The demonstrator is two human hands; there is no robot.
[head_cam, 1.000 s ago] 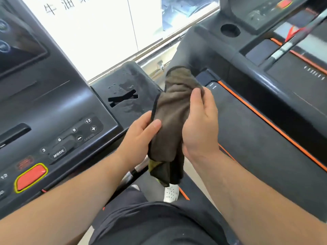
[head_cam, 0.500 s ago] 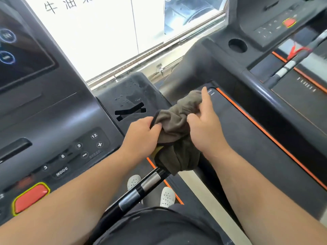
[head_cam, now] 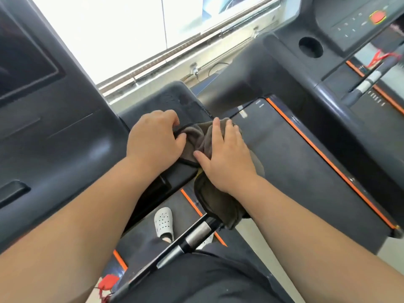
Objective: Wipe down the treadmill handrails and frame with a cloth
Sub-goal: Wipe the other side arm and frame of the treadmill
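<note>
A brown-grey cloth (head_cam: 218,200) lies bunched over the right end of the black treadmill console arm (head_cam: 166,99), draping down onto the handrail (head_cam: 196,234) with its silver sensor band. My left hand (head_cam: 155,141) pinches the cloth's dark-edged left corner against the arm. My right hand (head_cam: 227,158) lies flat on the cloth, fingers spread, pressing it down. The middle of the cloth is hidden under both hands.
The dark console (head_cam: 54,132) rises at the left. A second treadmill stands at the right, with an orange-trimmed deck (head_cam: 306,162), a cup hole (head_cam: 310,47) and a red stop button (head_cam: 377,16). A window (head_cam: 122,36) is ahead. A white clog (head_cam: 164,223) is below.
Both hands carried the cloth from mid-air down and forward onto the console arm. The right hand went from gripping the cloth to lying flat on it. The view tilted down.
</note>
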